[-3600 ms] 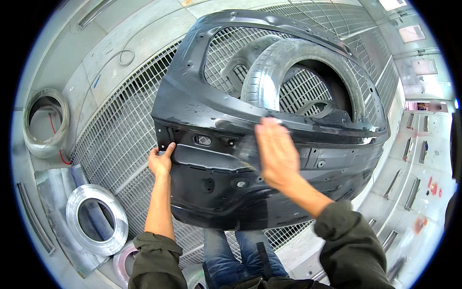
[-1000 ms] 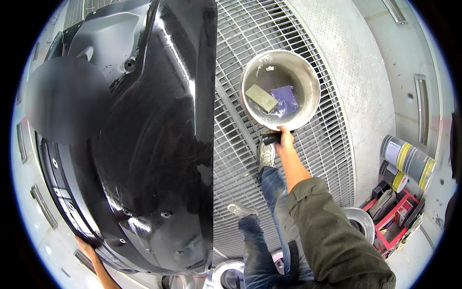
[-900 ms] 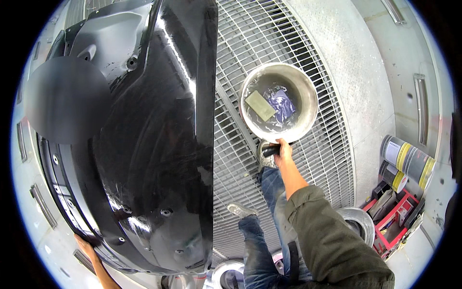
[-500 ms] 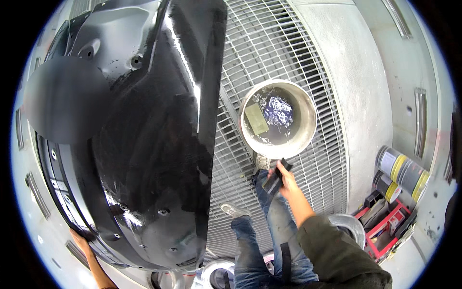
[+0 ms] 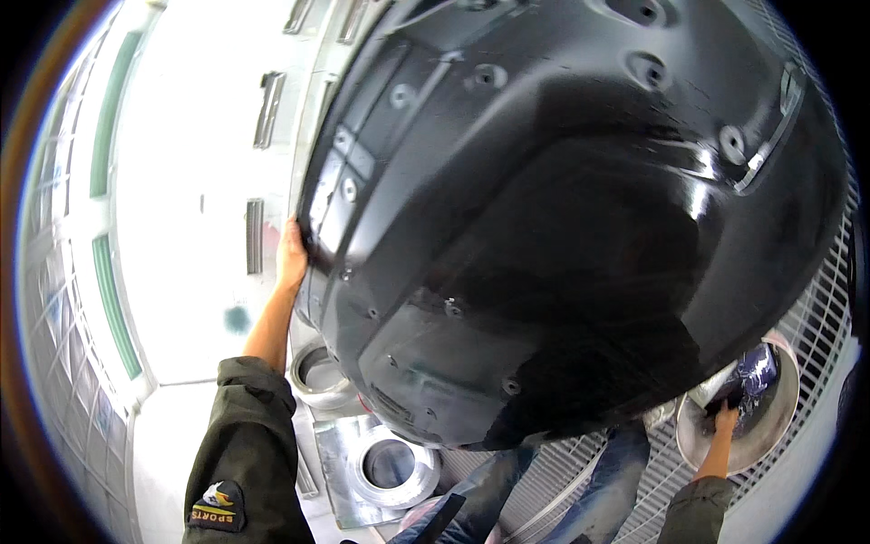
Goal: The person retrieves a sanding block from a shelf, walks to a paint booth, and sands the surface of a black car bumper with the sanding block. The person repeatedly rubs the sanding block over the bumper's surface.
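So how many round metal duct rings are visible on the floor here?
2: one duct ring beside the left sleeve, one floor ring on a metal plate below the black panel. The panel may hide others.

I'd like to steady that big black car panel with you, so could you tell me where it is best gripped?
Grip the black panel by its outer rim, from the left side, as the left hand does: its face is broad, glossy and domed, offering no hold, while the folded edge lets fingers wrap around.
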